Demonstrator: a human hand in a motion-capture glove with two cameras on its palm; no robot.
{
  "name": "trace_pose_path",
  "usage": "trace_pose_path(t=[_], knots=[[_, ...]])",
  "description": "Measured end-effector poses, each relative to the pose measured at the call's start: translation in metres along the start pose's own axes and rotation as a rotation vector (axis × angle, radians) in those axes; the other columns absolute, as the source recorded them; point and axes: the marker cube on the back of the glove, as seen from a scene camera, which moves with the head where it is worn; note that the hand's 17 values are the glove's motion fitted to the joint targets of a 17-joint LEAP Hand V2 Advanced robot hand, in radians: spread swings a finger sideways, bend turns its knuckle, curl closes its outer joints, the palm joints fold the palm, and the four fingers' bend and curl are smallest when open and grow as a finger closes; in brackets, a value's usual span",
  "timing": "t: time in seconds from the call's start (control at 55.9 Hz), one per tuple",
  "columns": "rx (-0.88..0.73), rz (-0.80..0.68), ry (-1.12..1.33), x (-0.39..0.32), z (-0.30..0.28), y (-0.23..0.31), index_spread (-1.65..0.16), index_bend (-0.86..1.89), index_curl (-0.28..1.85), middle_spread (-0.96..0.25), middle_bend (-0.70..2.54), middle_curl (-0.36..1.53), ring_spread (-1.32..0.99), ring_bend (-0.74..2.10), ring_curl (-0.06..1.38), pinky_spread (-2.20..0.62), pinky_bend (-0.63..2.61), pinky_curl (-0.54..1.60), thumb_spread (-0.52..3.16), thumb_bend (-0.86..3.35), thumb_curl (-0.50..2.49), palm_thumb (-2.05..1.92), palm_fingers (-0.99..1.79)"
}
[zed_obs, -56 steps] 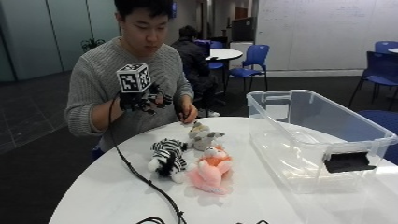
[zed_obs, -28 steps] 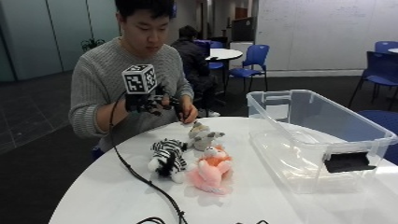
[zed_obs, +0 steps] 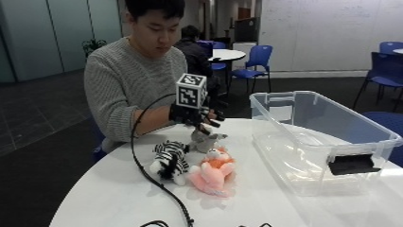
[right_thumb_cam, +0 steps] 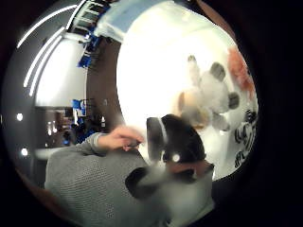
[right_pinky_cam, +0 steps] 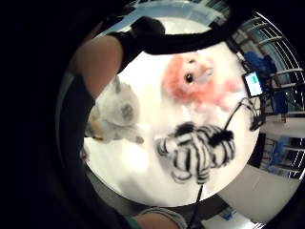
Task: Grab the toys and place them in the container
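Note:
Three plush toys lie together on the round white table [zed_obs: 113, 198]: a striped zebra [zed_obs: 170, 160], a pink toy [zed_obs: 214, 176] and a small grey toy [zed_obs: 205, 138]. My gloved right hand [zed_obs: 194, 116] hovers just above the grey toy with fingers hanging relaxed, holding nothing. The little finger side palm view looks down on the pink toy [right_pinky_cam: 190, 81], the zebra [right_pinky_cam: 198, 150] and the grey toy [right_pinky_cam: 116, 112]. In the thumb side palm view the grey toy [right_thumb_cam: 208, 97] lies beyond a gloved finger [right_thumb_cam: 175, 137]. The clear plastic container [zed_obs: 283, 156] stands to the right of the toys.
The person's bare left hand [right_thumb_cam: 120, 139] rests by the table edge near their grey sweater. The container takes up the table's right side, with bare tabletop in front of the toys. Blue chairs [zed_obs: 255, 64] and another table stand behind.
My gloved hand has moved down and toward the toys, from in front of the person's chest to just above the grey toy. The toys have not moved.

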Motion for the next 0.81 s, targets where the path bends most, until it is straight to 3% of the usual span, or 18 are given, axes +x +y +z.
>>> trace_pose_path(t=[0.179,0.34,0.411,0.555,0.68,0.805], knots=[[-0.181,0.050,0.074,0.001,0.068,-0.011,-0.36,0.14,0.31,-0.15,0.11,0.24,-0.05,0.20,0.29,0.03,0.96,0.40,1.36,-0.02,0.27,0.02,-0.11],[-0.060,0.053,0.134,-0.006,0.084,-0.006,-0.39,0.31,0.36,-0.15,0.12,0.19,-0.05,0.35,0.32,0.01,0.99,0.40,1.26,0.00,0.31,0.08,0.11],[-0.023,0.054,0.116,-0.007,0.086,-0.006,-0.39,0.42,0.40,-0.17,0.23,0.22,-0.10,0.42,0.33,-0.09,0.92,0.36,1.28,0.03,0.34,0.16,0.37],[0.041,0.052,0.079,-0.007,0.085,-0.008,-0.37,0.34,0.44,-0.22,0.41,0.31,-0.24,0.59,0.39,-0.26,0.84,0.35,1.27,0.09,0.41,0.32,0.60],[0.054,0.043,0.034,-0.011,0.065,-0.009,-0.36,0.29,0.47,-0.24,0.50,0.36,-0.32,0.68,0.44,-0.33,0.83,0.36,1.23,0.11,0.47,0.41,0.68],[0.248,0.027,0.003,-0.018,-0.026,-0.016,-0.36,0.27,0.52,-0.26,0.50,0.40,-0.37,0.72,0.47,-0.36,0.88,0.39,1.17,0.09,0.52,0.45,0.68]])
